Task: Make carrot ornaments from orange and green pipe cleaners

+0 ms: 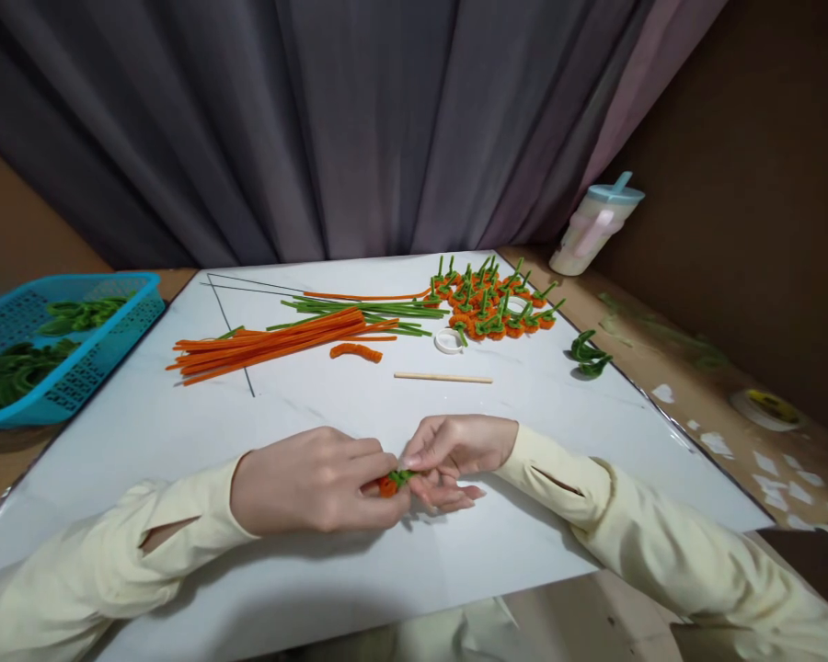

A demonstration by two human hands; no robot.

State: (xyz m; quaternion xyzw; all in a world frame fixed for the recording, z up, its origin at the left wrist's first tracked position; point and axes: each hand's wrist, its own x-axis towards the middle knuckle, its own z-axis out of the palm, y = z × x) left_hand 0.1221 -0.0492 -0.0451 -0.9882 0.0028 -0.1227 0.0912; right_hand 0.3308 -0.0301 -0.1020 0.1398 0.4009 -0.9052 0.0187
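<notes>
Near the front of the white board, my left hand (321,483) pinches a small orange piece with a green top (388,485). My right hand (452,458) meets it from the right, thumb and index finger closed on the green part, the other fingers loosely extended. Beyond the hands lie a thin wooden stick (442,378), a short curled orange piece (356,352), a bundle of orange fuzzy stems (269,347) and green stems (386,309). Many small orange pieces with upright green stems (489,308) are grouped at the back right, beside a white ring (448,341).
A blue basket (75,386) with green leafy pieces stands at the left. Dark green curled pieces (590,355) lie at the board's right edge. A lidded tumbler (593,230), a tape roll (765,410) and white scraps (718,445) are on the right; a grey curtain hangs behind.
</notes>
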